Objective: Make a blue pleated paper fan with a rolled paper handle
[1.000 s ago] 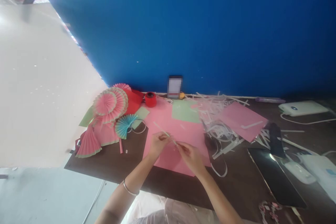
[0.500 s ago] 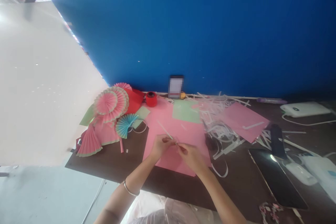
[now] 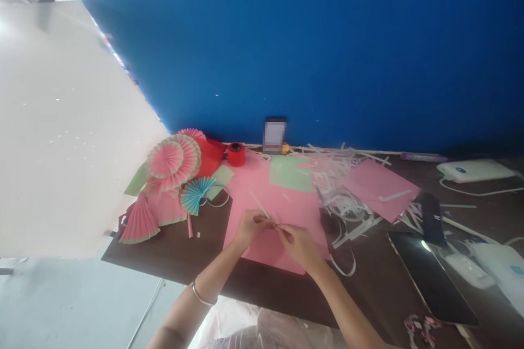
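A thin pale paper strip (image 3: 259,203) slants up and left from between my fingers, above pink sheets (image 3: 245,185). My left hand (image 3: 250,226) pinches the strip near its lower end. Fingertips of my right hand (image 3: 295,241) are pressed together close to the left ones, on the same small end, whose detail is too small to tell. A light green sheet (image 3: 290,173) lies on the pink paper beyond my hands.
Folded pink fans (image 3: 166,158) and a blue fan (image 3: 196,193) lie left, near a red roll (image 3: 236,154). White paper strips (image 3: 347,207) tangle at right. A phone (image 3: 434,278), a power bank (image 3: 475,170) and white devices rest further right.
The strip's upper end has shifted slightly to the right and shows a little shorter. Both hands stay in nearly the same place.
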